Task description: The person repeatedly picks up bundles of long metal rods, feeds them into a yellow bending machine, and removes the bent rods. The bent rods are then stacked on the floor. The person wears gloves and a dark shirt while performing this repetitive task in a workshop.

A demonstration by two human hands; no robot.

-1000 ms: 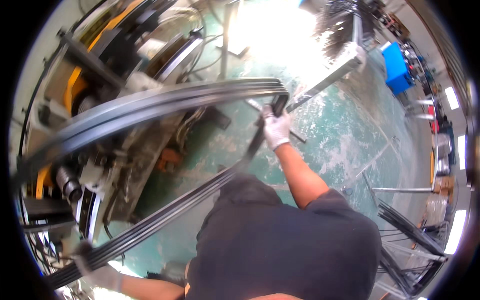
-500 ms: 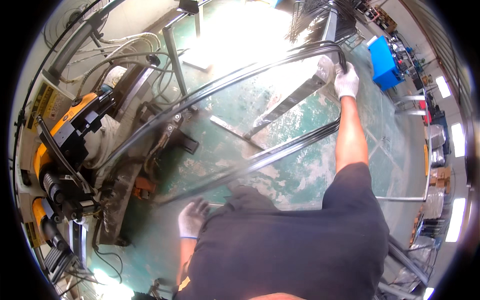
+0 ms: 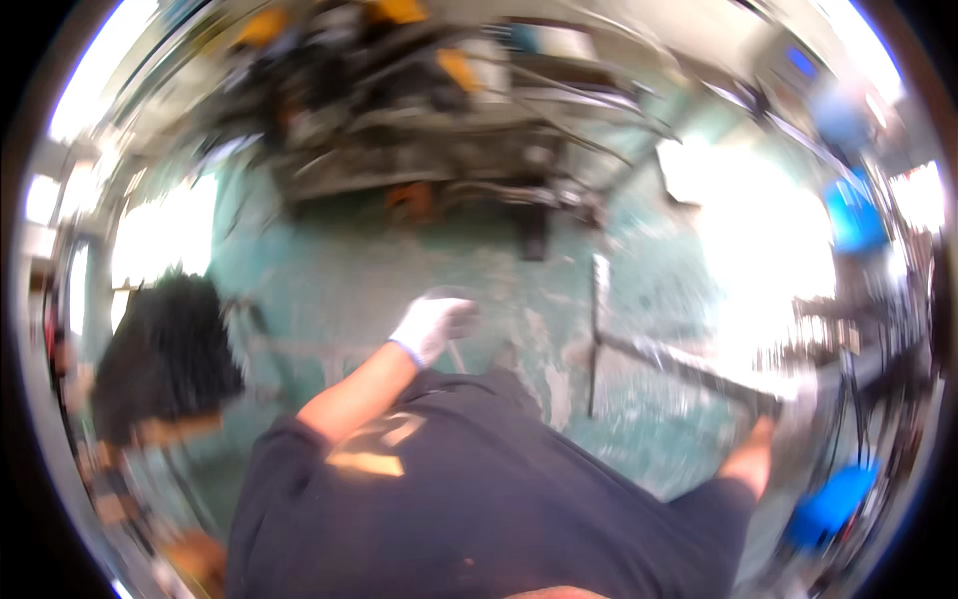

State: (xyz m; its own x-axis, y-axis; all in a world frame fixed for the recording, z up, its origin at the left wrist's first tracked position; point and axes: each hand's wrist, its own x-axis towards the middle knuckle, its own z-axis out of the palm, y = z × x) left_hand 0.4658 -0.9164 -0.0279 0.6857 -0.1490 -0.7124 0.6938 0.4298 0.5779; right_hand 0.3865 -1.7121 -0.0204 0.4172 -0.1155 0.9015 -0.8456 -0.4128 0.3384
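My left hand (image 3: 437, 327), in a white glove with a blue cuff, hovers in front of my body above the green floor. Its fingers look loosely bent and partly apart, with nothing visible in them. Stretched out to the right, my right hand (image 3: 782, 387) is smeared by motion beside the end of a grey metal beam. Its fingers cannot be made out. Thin dark bent rods (image 3: 856, 399) hang at the far right, just past that hand; whether it touches them is unclear.
A black and orange machine (image 3: 339, 80) stands on a long bench (image 3: 429, 155) across the far side. The grey beam (image 3: 689, 365) runs low over the floor toward the right. A dark bristly bundle (image 3: 170, 349) rests on the left. Blue bins (image 3: 833, 504) stand at the right.
My view has swung left, so the machine now lies ahead. The long bent rods no longer stretch from my right hand across the view. That hand now reaches farther to the side.
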